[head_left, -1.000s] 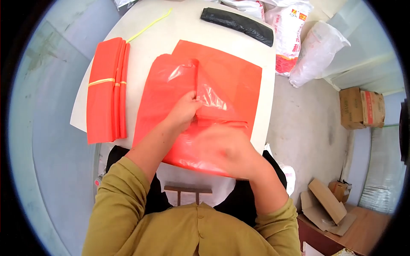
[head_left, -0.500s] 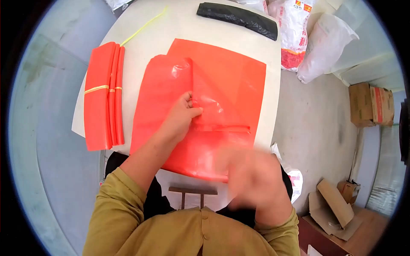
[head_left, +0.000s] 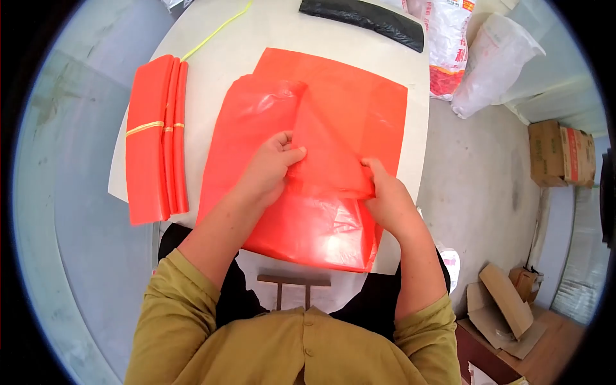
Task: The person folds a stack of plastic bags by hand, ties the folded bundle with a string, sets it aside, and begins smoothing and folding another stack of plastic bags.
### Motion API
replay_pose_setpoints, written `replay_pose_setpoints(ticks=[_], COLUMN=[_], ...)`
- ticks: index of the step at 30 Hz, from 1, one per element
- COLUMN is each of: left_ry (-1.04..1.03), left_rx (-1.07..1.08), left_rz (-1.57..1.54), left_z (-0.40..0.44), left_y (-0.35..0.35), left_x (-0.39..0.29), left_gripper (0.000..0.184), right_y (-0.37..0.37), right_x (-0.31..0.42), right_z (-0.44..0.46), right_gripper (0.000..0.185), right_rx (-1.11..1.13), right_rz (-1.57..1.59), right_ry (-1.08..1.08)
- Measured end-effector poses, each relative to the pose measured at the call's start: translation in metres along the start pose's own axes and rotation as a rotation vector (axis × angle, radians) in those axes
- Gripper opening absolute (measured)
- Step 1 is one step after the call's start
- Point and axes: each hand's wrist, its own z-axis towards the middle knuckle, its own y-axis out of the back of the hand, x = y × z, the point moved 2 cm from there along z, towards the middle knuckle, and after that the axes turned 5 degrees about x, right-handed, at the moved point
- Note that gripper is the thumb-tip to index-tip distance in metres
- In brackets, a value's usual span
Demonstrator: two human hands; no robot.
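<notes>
A glossy red plastic bag lies in front of me, its upper layer partly folded over. Beneath it, a flat stack of red plastic bags shows toward the upper right. Thumb and fingers of my left hand pinch the bag's film near its middle. My right hand grips the folded flap at its right-hand corner, thumb on top, the other fingers partly hidden. Between both hands the flap is lifted a little and loosely stretched.
Folded red bundles tied with yellow bands lie on the left of the white table. A yellow strip and a rolled black bag lie farther back. White sacks and cardboard boxes stand beyond the right side.
My right hand has moved from a blur near my body up to the bag and taken the flap's right corner. The left hand keeps its pinch, and the flap has shifted slightly right.
</notes>
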Motion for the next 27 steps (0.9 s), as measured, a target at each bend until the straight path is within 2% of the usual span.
replay_pose_setpoints(ticks=[3, 9, 12, 15, 21, 27], left_ry=[0.004, -0.033, -0.037, -0.005, 0.019, 0.014], left_rx=[0.028, 0.14, 0.172, 0.175, 0.151, 0.173], left_rz=[0.077, 0.089, 0.059, 0.028, -0.039, 0.017], left_z=[0.0, 0.0, -0.004, -0.006, -0.003, -0.003], left_y=[0.001, -0.013, -0.018, -0.016, -0.012, -0.007], left_x=[0.006, 0.015, 0.017, 0.021, 0.03, 0.03], left_gripper=[0.041, 0.041, 0.039, 0.035, 0.027, 0.028], right_y=[0.019, 0.027, 0.012, -0.007, -0.008, -0.002], right_x=[0.024, 0.008, 0.027, 0.033, 0.037, 0.03], right_z=[-0.019, -0.02, -0.002, 0.012, 0.017, 0.016], right_gripper=[0.081, 0.076, 0.07, 0.06, 0.034, 0.029], right_rx=[0.154, -0.247, -0.292, -0.298, -0.282, -0.278], right_rz=[-0.057, 0.225, 0.43, 0.311, 0.421, 0.479], right_ry=[-0.11, 0.404, 0.292, 0.258, 0.225, 0.205])
